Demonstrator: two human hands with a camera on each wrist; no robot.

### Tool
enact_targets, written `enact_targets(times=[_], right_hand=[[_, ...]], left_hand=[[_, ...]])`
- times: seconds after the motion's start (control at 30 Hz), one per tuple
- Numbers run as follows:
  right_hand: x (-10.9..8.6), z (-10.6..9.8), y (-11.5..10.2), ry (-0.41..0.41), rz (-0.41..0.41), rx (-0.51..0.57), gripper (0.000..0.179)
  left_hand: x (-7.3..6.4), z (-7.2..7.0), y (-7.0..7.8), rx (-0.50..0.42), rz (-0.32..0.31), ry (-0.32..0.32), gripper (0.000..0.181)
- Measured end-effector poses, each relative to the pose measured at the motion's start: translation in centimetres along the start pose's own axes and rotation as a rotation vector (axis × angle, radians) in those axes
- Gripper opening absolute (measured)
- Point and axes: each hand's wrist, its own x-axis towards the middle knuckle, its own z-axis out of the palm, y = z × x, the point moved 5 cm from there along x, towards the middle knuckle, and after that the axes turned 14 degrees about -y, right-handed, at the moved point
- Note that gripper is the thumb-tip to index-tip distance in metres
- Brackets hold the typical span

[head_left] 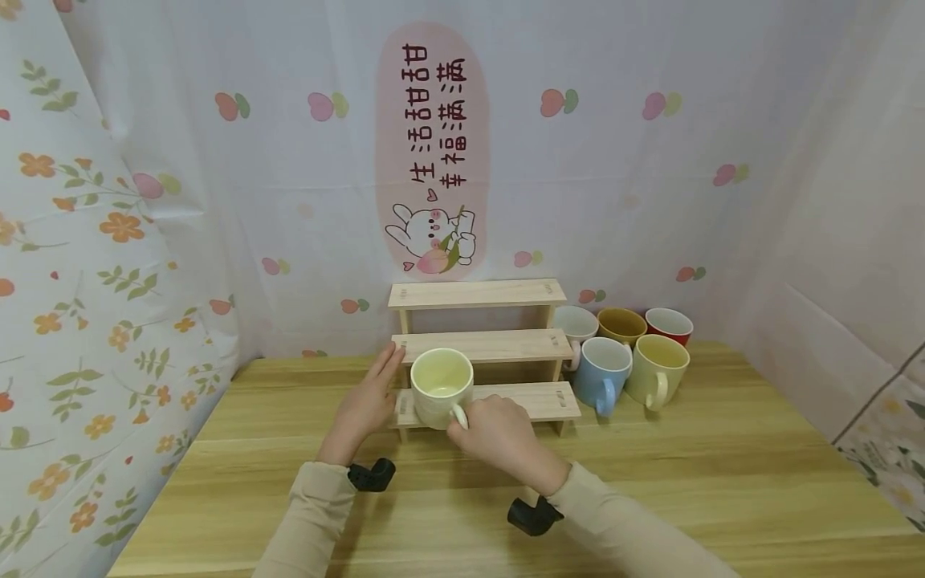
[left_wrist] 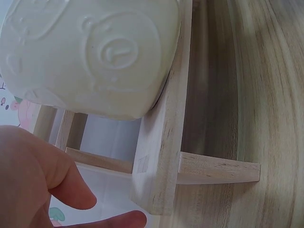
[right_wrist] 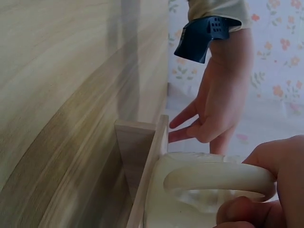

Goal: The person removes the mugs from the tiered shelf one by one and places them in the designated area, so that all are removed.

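A pale cream mug with a raised bear face on its side stands upright at the left part of the lowest step of a three-step wooden rack. My right hand grips the mug's handle between thumb and curled fingers. To the left of the mug, my left hand reaches along the rack's left end with its fingers extended and nothing in them. In the left wrist view the thumb is apart from the mug, near the step's end.
Several mugs are grouped right of the rack: a blue mug and a yellow mug in front, with a white mug, a brown mug and a red mug behind. A patterned curtain hangs behind the wooden table.
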Motion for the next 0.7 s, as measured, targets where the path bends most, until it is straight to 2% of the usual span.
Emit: enact_targets(times=[0.27,0.7], right_hand=[[0.0,0.2,0.1,0.054,-0.026,0.001,0.041],[-1.6,0.0,1.2,0.163,-0.042,0.003,0.047]], left_hand=[[-0.2,0.0,0.2,0.006,-0.003,0.004,0.072],[-0.3,0.0,0.3,0.000,-0.016,0.000,0.071]])
